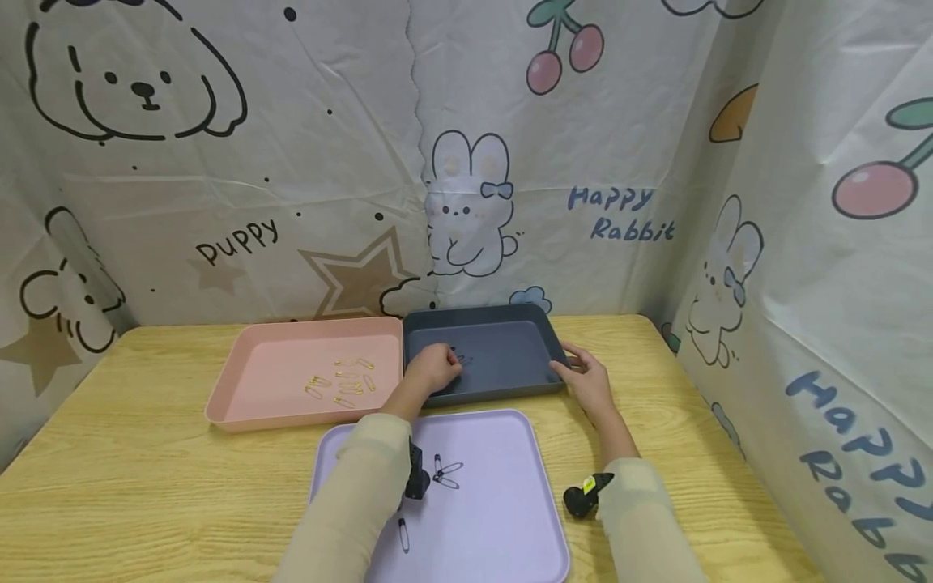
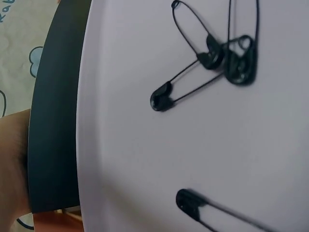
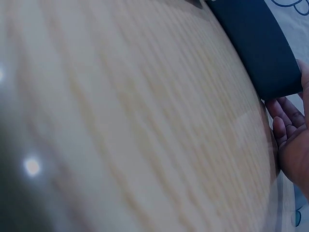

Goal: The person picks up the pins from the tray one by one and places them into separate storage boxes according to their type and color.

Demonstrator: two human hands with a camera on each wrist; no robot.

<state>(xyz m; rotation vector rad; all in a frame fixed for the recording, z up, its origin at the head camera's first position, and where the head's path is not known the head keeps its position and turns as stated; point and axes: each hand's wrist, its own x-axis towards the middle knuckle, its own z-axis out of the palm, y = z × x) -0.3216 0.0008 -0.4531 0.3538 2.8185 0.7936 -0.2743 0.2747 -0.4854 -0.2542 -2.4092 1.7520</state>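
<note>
My left hand (image 1: pixel 435 368) is over the left part of the dark blue-grey tray (image 1: pixel 510 376), fingers curled down beside a few black safety pins (image 1: pixel 464 358). Whether a pin is between those fingertips is hidden. At the tray's right end, my right hand (image 1: pixel 589 380) grips the rim, thumb at the near side; the right wrist view shows its fingers (image 3: pixel 285 113) at the tray's corner. Below the left forearm lies a lilac tray (image 1: pixel 503 502) with several black safety pins (image 2: pixel 161 96), some overlapping and one (image 1: pixel 403 534) apart.
A pink tray (image 1: pixel 273 364) holding several gold safety pins (image 1: pixel 348 387) adjoins the dark tray on its left. All the trays stand on a wood-grain table (image 1: pixel 146 478). A printed curtain (image 1: pixel 350 162) hangs behind the table and along its right side.
</note>
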